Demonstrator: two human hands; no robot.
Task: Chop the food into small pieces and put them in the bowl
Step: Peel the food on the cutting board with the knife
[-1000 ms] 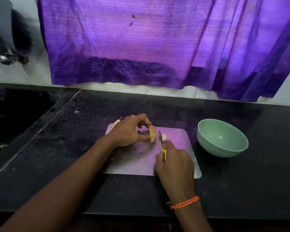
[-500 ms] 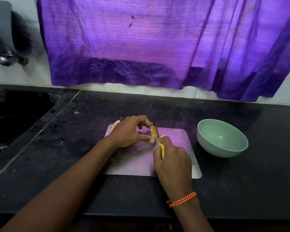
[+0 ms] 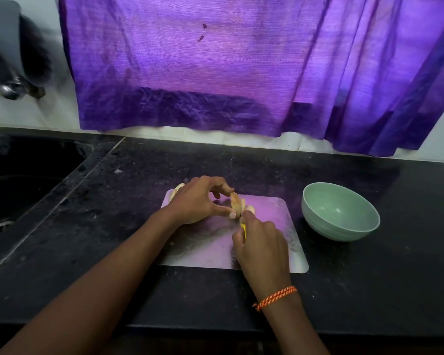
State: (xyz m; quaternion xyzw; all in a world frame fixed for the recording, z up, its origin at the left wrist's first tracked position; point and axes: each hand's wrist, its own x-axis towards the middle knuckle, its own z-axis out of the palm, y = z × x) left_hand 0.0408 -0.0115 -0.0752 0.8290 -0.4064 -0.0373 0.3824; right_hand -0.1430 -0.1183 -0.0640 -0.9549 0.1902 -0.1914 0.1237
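A pale steel cutting board [image 3: 274,221] lies on the black counter. My left hand [image 3: 199,201] pinches a pale yellow-brown piece of food [image 3: 236,203] upright on the board between thumb and fingers. My right hand [image 3: 260,243] grips a yellow-handled knife [image 3: 243,225], whose blade is at the food beside my left thumb and mostly hidden. A small cut piece [image 3: 250,208] lies just right of the blade. More pale food [image 3: 177,189] pokes out behind my left hand. A green bowl [image 3: 340,213] stands right of the board, with nothing visible in it.
A dark sink [image 3: 16,180] is set into the counter at the left, with a tap [image 3: 10,89] on the wall above it. A purple curtain [image 3: 228,65] hangs over the back wall. The counter's front edge runs below my forearms.
My right hand moved the knife forward and up toward the food, then drew it down again at the food's right end. My left hand kept its pinch in place.
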